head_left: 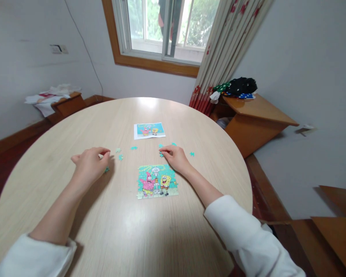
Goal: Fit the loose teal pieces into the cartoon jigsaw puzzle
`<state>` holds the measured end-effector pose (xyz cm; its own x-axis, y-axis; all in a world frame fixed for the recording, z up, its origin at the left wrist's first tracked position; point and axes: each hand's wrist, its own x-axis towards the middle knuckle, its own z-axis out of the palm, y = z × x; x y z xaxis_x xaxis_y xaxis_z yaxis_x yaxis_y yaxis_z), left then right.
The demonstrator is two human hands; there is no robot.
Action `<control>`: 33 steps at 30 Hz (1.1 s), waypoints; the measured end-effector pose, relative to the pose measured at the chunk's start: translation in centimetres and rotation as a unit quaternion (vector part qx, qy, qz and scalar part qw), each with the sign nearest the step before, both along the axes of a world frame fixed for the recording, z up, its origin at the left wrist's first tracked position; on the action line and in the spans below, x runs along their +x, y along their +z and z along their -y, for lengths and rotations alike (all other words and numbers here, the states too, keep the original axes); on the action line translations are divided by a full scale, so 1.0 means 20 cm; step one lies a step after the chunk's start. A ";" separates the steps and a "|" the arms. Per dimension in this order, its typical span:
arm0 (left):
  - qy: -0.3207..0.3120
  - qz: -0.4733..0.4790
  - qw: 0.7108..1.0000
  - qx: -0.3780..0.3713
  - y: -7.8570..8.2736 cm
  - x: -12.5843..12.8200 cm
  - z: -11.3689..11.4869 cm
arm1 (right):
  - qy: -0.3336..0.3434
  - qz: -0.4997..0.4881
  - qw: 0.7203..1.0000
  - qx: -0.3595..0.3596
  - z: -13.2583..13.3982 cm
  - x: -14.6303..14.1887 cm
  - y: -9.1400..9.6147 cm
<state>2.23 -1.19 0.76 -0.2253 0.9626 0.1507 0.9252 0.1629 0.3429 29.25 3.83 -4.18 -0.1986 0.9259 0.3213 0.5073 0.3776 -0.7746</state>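
Note:
A jigsaw puzzle (158, 181) with a pink starfish, a squid figure and a yellow sponge lies mostly joined on the table, its edges uneven. Just above its upper right side, my right hand (176, 157) is closed, thumb and forefinger pinching at a small teal puzzle piece (161, 155). My left hand (90, 164) hovers left of the puzzle with its fingertips drawn together; whatever they hold is too small to make out. Below that hand lies a teal piece (107, 169). Loose pieces, among them a teal one (120, 157) and a pale one (118, 150), lie between the hands.
Beyond the puzzle rests a printed reference picture (150, 130) on the round wooden table (127, 234). Another loose piece (192, 154) lies right of my right hand. A wooden cabinet (256, 109) with cloths on top stands at the right, near a curtain (219, 50).

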 end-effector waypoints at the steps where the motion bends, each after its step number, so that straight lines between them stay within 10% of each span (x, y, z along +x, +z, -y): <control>1: 0.011 0.000 1.000 0.003 0.01 -0.02 0.00 | 0.001 0.006 1.000 0.003 0.00 0.00 0.00; 33: 0.014 -0.001 0.994 -0.111 0.12 -0.07 0.05 | -0.035 -0.015 0.999 0.030 -0.01 0.00 0.00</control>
